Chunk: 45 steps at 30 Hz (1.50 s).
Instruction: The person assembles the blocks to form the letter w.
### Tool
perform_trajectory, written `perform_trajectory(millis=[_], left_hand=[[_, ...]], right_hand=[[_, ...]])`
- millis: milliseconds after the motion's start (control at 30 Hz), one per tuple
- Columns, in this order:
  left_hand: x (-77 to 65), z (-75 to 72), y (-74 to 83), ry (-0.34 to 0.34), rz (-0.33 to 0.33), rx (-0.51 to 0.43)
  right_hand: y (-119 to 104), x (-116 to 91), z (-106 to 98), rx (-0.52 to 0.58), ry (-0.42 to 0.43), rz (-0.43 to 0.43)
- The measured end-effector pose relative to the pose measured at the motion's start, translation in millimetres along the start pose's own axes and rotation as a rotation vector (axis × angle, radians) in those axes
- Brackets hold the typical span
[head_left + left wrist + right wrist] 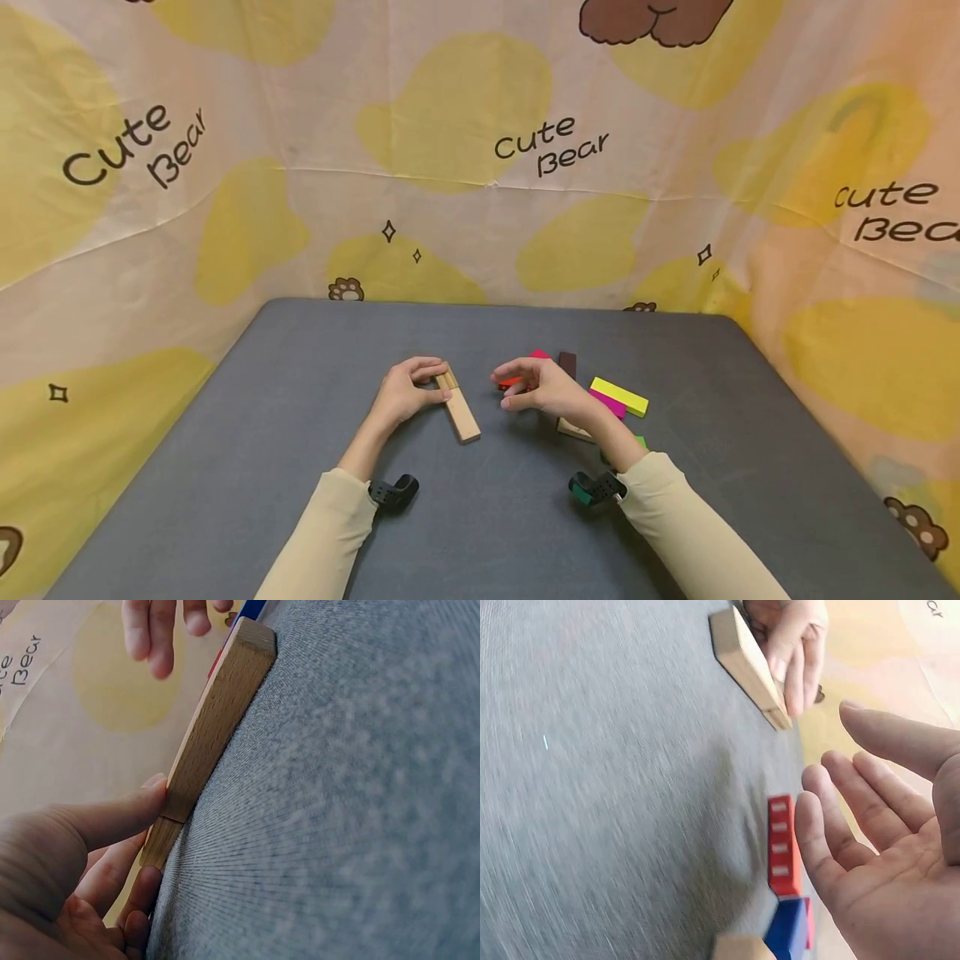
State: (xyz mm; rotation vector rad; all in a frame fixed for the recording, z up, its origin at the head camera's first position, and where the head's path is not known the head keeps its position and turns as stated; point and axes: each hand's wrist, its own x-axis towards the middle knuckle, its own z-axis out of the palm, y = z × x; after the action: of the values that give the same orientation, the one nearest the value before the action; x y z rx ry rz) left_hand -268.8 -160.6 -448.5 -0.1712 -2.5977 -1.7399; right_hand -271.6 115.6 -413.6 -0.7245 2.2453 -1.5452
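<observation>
Two plain wooden blocks lie end to end on the table, a long one (462, 419) toward the front and a short one (447, 380) behind it. My left hand (403, 392) grips them near their joint. In the left wrist view the thumb (124, 814) lies against the side of the long block (221, 712), with fingers around the short block's end (161, 840). My right hand (553, 392) hovers with nothing in it, fingers loosely bent. Beside its fingertips, in the right wrist view, is a red block with white marks (780, 844).
Right of and behind the right hand lie a yellow block (618, 396), a magenta block (609, 404) and a dark brown block (567, 364). A blue block (787, 930) sits beside the red one. Printed cloth (465, 233) hangs behind the grey table (247, 467).
</observation>
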Motion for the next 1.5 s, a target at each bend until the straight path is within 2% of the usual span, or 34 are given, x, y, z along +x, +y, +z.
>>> perform_trajectory(millis=[200,367,500,667,833,1000,1133,1500], left_hand=[[1.1,1.0,-0.1,-0.008,-0.003,0.000],[1.9,1.4,-0.6,-0.009,-0.004,-0.013],[1.7,1.3,-0.8,-0.009,-0.003,-0.017],[0.8,0.5,-1.5,-0.017,-0.011,-0.022],[1.7,-3.3,-3.0,-0.021,-0.002,-0.015],[3.2,-5.5,-3.1,-0.019,-0.011,-0.014],[4.6,-3.1,-2.2,-0.031,-0.020,-0.021],[5.2,-0.9,-2.5,-0.020,-0.031,-0.035]], right_hand=[[1,-11,-23,-0.086,0.080,0.031],[4,-21,-49,-0.138,0.131,0.024],[12,-29,-68,-0.124,0.173,0.041],[19,-33,-80,-0.096,0.196,0.056],[26,-19,-84,-0.073,0.245,0.058],[36,5,-83,-0.061,0.244,0.070],[44,15,-84,-0.068,0.246,0.094],[54,27,-87,-0.049,0.175,0.152]])
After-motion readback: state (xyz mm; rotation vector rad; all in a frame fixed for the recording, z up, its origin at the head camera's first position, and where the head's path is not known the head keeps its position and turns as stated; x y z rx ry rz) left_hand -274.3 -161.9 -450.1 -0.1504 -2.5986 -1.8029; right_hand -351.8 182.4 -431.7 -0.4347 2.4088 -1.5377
